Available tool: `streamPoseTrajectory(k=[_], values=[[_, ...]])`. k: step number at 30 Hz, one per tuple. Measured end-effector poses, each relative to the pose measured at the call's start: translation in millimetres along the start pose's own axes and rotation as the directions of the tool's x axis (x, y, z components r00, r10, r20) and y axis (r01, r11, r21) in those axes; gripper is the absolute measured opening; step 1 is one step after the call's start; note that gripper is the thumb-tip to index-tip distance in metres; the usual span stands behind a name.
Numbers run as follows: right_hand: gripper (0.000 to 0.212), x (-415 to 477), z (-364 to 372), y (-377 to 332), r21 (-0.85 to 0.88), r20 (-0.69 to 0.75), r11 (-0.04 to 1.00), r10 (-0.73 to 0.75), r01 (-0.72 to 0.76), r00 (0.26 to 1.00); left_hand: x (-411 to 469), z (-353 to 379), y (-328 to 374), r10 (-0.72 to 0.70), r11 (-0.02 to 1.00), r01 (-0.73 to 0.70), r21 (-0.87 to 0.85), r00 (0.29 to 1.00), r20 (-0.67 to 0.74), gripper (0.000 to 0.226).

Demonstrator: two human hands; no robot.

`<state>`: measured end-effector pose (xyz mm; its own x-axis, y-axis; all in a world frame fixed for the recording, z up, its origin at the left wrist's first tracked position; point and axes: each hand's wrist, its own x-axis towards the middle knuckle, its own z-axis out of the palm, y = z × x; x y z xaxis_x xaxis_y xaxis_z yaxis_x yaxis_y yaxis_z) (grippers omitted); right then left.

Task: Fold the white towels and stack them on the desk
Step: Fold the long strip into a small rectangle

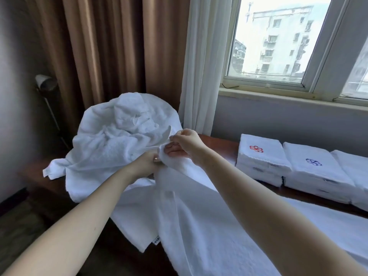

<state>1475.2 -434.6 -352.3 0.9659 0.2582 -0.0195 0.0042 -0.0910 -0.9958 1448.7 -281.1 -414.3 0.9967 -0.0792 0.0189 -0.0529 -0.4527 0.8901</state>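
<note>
A long white towel [199, 220] lies stretched over the dark wooden desk [221, 145] toward me. Its far end is bunched and lifted between my hands. My left hand [146, 163] pinches that end from below-left. My right hand [186, 145] grips the same end from above, fingers curled over the cloth. Behind the hands a heap of crumpled white towels [119, 132] is piled at the desk's left end. Folded towels stand along the back right: a stack with a red emblem [260, 158], one with a blue emblem [316, 172], and a third [356, 172] at the frame edge.
Brown curtains [103, 46] and a sheer white curtain [205, 62] hang behind the desk. A window [278, 42] with a sill sits above the folded stacks. A floor lamp [44, 82] stands in the left corner. One towel edge with a label [156, 240] hangs off the desk's front.
</note>
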Motion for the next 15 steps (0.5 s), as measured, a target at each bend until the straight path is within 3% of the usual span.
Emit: streamPoseTrajectory(k=[4,10,15], values=[[0.034,0.3,5.3,11.1,0.104,0.085,0.994,0.026,-0.035,0.996,-3.2,-7.8,-5.0,0.154,0.961,-0.099,0.259,0.968,-0.199,0.017],[0.008,-11.7,4.3,39.5,0.045,0.192,0.990,0.122,-0.133,0.974,-14.7,-14.7,-11.9,-0.020,0.957,0.140,0.255,0.907,-0.421,0.024],[0.016,-24.6,-5.9,48.8,0.096,0.174,0.989,0.096,-0.114,0.980,-34.9,-13.4,-7.6,0.129,0.925,0.053,0.376,0.888,-0.441,0.024]])
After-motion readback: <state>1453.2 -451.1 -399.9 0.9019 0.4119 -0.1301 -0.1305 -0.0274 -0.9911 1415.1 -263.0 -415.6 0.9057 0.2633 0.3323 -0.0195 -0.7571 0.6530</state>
